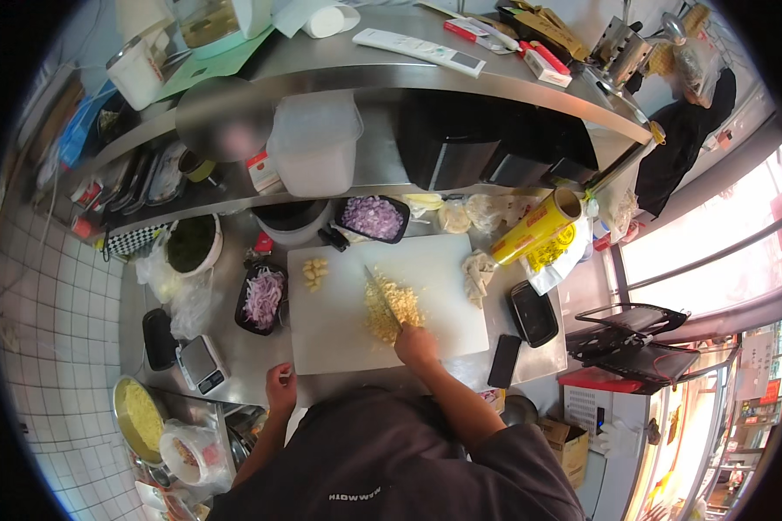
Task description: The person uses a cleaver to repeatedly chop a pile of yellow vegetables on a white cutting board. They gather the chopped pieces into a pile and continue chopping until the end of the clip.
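On the white cutting board (339,352) a heap of finely chopped garlic (404,305) is spread around the middle. My right hand (417,348) grips the handle of a kitchen knife (379,292), whose blade lies across the heap, pointing up and left. Several whole peeled garlic cloves (314,273) sit at the board's upper left. My left hand (280,389) is at the counter's front edge, just off the board's lower left corner, fingers curled. Nothing shows in it, but the inside of the palm is hidden.
Sliced red onion fills a black tray (240,306) left of the board; diced red onion fills another (404,228) behind it. A crumpled cloth (478,277) touches the right edge. A phone (505,361), a black tray (533,314) and a digital scale (202,365) stand nearby. Above runs a steel shelf (378,77).
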Motion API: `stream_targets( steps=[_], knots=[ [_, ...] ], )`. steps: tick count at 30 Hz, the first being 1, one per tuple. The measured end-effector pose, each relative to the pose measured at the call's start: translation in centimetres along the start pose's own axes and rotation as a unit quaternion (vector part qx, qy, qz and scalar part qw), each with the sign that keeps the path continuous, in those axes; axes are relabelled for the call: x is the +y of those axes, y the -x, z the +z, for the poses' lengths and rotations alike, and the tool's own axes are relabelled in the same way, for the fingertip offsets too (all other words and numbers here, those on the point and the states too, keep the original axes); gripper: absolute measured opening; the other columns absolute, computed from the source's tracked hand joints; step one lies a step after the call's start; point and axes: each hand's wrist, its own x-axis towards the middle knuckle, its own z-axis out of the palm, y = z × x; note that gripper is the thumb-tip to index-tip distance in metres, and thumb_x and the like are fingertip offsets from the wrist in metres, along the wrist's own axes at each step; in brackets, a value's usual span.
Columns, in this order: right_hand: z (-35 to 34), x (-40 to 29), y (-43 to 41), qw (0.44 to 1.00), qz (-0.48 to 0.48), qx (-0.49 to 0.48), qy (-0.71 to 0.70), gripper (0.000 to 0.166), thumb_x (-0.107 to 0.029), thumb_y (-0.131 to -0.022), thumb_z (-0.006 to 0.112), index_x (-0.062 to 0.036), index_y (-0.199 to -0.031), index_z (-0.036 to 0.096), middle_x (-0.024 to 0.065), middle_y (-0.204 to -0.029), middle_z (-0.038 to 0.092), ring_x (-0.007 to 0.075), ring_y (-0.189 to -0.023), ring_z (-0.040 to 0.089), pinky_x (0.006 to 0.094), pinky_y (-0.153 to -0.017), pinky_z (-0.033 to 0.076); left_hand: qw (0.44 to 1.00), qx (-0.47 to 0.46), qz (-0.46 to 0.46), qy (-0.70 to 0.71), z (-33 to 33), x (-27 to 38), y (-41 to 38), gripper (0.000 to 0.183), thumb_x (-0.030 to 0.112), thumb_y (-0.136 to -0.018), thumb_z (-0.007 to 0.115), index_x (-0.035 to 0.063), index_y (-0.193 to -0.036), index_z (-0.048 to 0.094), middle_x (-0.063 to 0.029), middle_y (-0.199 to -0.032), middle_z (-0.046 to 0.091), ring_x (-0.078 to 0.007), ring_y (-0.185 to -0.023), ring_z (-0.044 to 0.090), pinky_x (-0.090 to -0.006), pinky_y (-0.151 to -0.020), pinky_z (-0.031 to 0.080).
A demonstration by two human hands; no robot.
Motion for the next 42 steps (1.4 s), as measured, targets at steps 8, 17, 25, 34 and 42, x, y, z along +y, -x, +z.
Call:
stream_targets(
  steps=[8, 17, 25, 34, 42],
  knots=[
    [1.8, 4.3, -2.4, 0.998, -0.064, 0.005, 0.028, 0.022, -0.018, -0.096, 0.053, -0.0034, -0.105, 0.066, 0.0241, -0.086, 0.073, 0.0424, -0.079, 0.073, 0.0569, -0.067, 0.058, 0.995, -0.033, 0.025, 0.091, 3.9, -6.1, 0.0, 0.036, 0.005, -0.093, 0.068, 0.0055, -0.129, 0.064, -0.0105, -0.126, 0.062, -0.0243, -0.109, 0.064, -0.0364, -0.092, 0.054],
    [-1.1, 4.8, -0.7, 1.000, -0.007, 0.002, -0.028, 0.023, -0.019, -0.096, 0.052, -0.0019, -0.104, 0.066, 0.0261, -0.092, 0.072, 0.0462, -0.091, 0.072, 0.0581, -0.078, 0.057, 0.994, -0.108, -0.019, -0.008, 2.3, -1.3, -1.8, 0.036, 0.005, -0.093, 0.066, 0.0052, -0.129, 0.063, -0.0093, -0.118, 0.062, -0.0215, -0.099, 0.063, -0.0355, -0.086, 0.052],
    [-1.6, 5.2, 0.8, 0.998, 0.056, 0.011, -0.033, 0.028, -0.023, -0.102, 0.048, -0.0009, -0.105, 0.066, 0.0271, -0.096, 0.073, 0.0468, -0.092, 0.071, 0.0572, -0.080, 0.057, 0.990, -0.136, -0.027, 0.040, 2.4, -4.6, -3.6, 0.037, -0.003, -0.090, 0.060, 0.0041, -0.127, 0.063, -0.0065, -0.107, 0.062, -0.0192, -0.096, 0.060, -0.0344, -0.091, 0.051],
    [1.1, 4.4, -0.4, 0.998, 0.057, 0.019, 0.037, 0.031, -0.027, -0.101, 0.051, -0.0024, -0.098, 0.071, 0.0261, -0.094, 0.073, 0.0431, -0.089, 0.073, 0.0570, -0.077, 0.058, 0.992, -0.074, 0.098, 0.002, 1.4, -8.8, -3.5, 0.035, -0.002, -0.084, 0.066, 0.0022, -0.118, 0.066, -0.0131, -0.104, 0.064, -0.0268, -0.087, 0.063, -0.0382, -0.080, 0.054],
    [-0.4, 1.0, 1.1, 0.996, 0.065, 0.052, 0.018, 0.032, -0.033, -0.101, 0.054, -0.0045, -0.103, 0.069, 0.0304, -0.090, 0.072, 0.0514, -0.087, 0.071, 0.0606, -0.080, 0.057, 0.997, -0.075, 0.031, 0.014, -1.2, 2.1, -1.2, 0.031, 0.005, -0.086, 0.074, 0.0072, -0.116, 0.070, -0.0107, -0.099, 0.064, -0.0215, -0.075, 0.065, -0.0355, -0.071, 0.055]
  ],
)
